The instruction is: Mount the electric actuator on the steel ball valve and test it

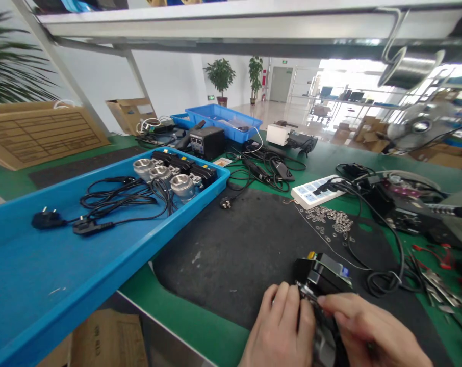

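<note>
A motorized valve [323,271] with a black housing, a green circuit board and a metal neck lies on the dark mat at the lower right. My left hand [279,329] is closed over its metal side, with the fingers curled by the neck. Against the other side, my right hand [368,323] pinches thumb and fingers together close to the metal neck. Whatever sits between those fingertips is hidden or too small to name. Most of the valve's lower body is covered by both hands.
On the left, a blue tray [112,275] holds similar valves [183,187] and black power cords [116,199]. Many small metal rings [330,219] lie beyond my hands near a white power strip [317,191]. Hand tools [445,290] lie at right; a solder spool [412,69] hangs above.
</note>
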A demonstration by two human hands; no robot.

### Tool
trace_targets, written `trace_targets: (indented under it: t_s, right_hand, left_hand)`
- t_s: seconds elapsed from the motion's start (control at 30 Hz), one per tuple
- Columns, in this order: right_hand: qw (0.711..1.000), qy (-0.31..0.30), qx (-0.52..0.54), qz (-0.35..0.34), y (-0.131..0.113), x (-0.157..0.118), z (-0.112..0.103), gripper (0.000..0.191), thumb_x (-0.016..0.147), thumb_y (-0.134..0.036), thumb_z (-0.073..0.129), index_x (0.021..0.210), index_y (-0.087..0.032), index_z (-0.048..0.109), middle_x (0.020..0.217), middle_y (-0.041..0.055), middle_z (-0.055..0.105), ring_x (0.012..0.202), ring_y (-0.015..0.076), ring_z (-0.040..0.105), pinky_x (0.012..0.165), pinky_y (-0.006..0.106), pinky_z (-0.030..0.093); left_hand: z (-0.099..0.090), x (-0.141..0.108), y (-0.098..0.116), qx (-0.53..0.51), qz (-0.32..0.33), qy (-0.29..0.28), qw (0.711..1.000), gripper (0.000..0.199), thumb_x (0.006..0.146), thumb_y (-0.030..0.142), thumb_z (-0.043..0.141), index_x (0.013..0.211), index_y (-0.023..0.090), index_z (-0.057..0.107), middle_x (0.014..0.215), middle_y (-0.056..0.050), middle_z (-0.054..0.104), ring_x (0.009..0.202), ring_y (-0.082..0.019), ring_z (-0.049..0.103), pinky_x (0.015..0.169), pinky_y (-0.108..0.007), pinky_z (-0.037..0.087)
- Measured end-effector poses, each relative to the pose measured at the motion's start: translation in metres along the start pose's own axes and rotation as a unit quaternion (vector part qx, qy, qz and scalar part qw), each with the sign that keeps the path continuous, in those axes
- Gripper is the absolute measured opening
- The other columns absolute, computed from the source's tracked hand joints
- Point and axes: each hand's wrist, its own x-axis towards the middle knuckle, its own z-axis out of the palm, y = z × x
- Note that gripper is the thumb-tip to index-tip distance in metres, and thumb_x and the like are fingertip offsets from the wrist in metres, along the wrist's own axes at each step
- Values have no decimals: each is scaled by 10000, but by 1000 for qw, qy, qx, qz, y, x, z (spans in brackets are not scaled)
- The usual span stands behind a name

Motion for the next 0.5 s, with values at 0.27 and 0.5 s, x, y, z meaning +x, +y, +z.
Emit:
trace_targets:
  t_s: [0.27,0.5]
  right_hand:
    - [986,36,-3,162,-19,22,-20,77,1000,-205,535,1061,-246,559,988,-41,728,864,39,717,779,111,578]
    - [983,10,-45,180,-28,18,-44,179,1008,-270,550,1186,-250,530,1015,-29,731,869,34,735,751,77,570]
  left_hand:
    - [-19,9,-5,-126,-58,-92,986,1006,487,560,954,1269,50,580,1226,-228,671,1109,-423,664,970,-570,594]
    - [-25,6,-10,-123,5,-112,986,1065,551,667,906,1280,-16,538,1263,-304,634,1181,-468,631,996,-601,570]
